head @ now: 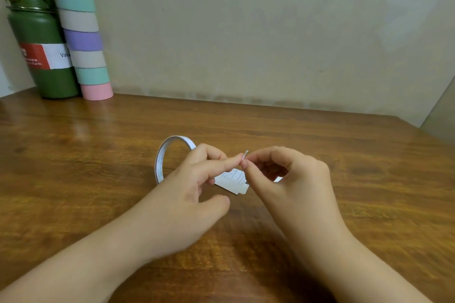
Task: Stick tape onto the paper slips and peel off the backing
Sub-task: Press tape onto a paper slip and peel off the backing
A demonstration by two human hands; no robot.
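On the wooden table against a pale wall, we see a tape roll standing on edge. Just right of the roll, the left hand and right hand meet, fingertips pinching a tiny white scrap. Paper slips lie beneath them. Far left of the roll stand a green bottle and a striped tube.

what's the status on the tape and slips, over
Left hand and right hand pinching a small white tape scrap between fingertips. White printed paper slips on brown wooden table, beneath hands. White tape roll upright behind left hand; nothing blocking.
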